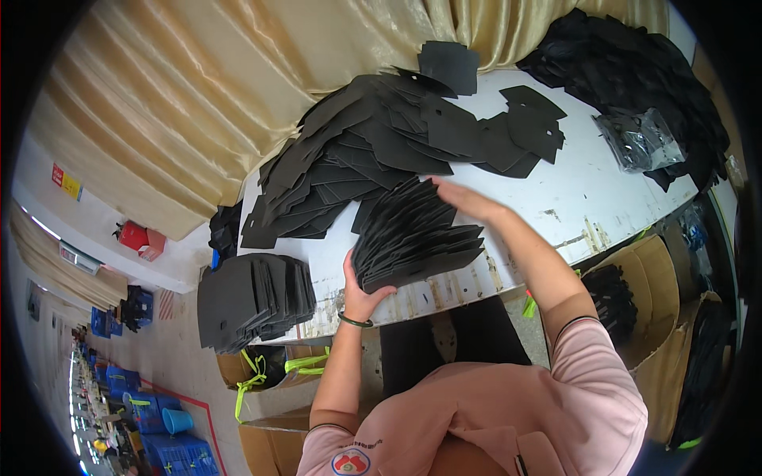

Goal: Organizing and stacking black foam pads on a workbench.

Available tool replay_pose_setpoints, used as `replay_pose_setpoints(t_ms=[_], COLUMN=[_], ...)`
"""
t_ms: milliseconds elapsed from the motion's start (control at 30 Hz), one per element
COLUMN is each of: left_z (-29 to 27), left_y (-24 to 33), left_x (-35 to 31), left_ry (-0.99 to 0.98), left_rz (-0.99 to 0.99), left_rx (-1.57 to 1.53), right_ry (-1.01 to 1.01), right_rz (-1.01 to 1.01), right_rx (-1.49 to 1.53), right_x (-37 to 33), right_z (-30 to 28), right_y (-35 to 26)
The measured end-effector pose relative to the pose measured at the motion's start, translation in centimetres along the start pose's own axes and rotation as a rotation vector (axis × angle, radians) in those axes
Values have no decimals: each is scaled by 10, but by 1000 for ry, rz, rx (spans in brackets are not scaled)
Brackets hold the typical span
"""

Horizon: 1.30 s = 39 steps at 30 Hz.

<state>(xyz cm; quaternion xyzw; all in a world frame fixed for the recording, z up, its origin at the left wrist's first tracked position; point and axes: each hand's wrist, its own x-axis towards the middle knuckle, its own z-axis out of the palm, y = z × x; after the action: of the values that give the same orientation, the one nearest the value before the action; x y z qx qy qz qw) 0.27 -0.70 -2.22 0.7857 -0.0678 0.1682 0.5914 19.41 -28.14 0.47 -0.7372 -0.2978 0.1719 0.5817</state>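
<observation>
A thick stack of black foam-like sheets (417,234) stands on edge, fanned out, near the front of the white table. My left hand (363,292) grips its near left end, thumb in front and the other fingers mostly hidden behind the sheets. At the stack's far right corner, my right hand (467,200) lies with its fingers stretched out, their tips against the sheet edges. Behind them spreads a large loose heap of similar black sheets (357,151), some with a small hole. A neater pile of black sheets (254,301) sits at the table's left corner.
Black fabric-like pieces (627,67) are heaped at the far right, beside a clear plastic bag (641,141). Cardboard boxes (651,278) with black pieces stand below the white table (548,190) on the right. A gold curtain (182,103) hangs behind; blue crates (178,452) are at lower left.
</observation>
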Motion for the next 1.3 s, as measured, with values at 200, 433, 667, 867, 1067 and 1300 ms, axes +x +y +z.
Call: replay_pose_setpoints(t_ms=[200, 433, 667, 867, 1067, 1300], left_z=[-13, -16, -28, -12, 9, -12], left_y=[-6, -2, -5, -18, 8, -6], left_x=[-2, 1, -5, -13, -5, -4], left_ry=[36, 61, 87, -61, -99, 59], left_rz=[-80, -78, -82, -50, 26, 4], left_rx=[20, 28, -144, 42, 60, 137], right_ry=[-102, -93, 294, 88, 171, -49], right_rz=[-5, -163, -74, -28, -67, 42], right_rx=[-31, -321, 578, 1013, 861, 932], right_x=[-2, 11, -38, -55, -47, -38], right_z=[7, 15, 0, 62, 50, 58], right_y=[-27, -33, -39, 23, 25, -10])
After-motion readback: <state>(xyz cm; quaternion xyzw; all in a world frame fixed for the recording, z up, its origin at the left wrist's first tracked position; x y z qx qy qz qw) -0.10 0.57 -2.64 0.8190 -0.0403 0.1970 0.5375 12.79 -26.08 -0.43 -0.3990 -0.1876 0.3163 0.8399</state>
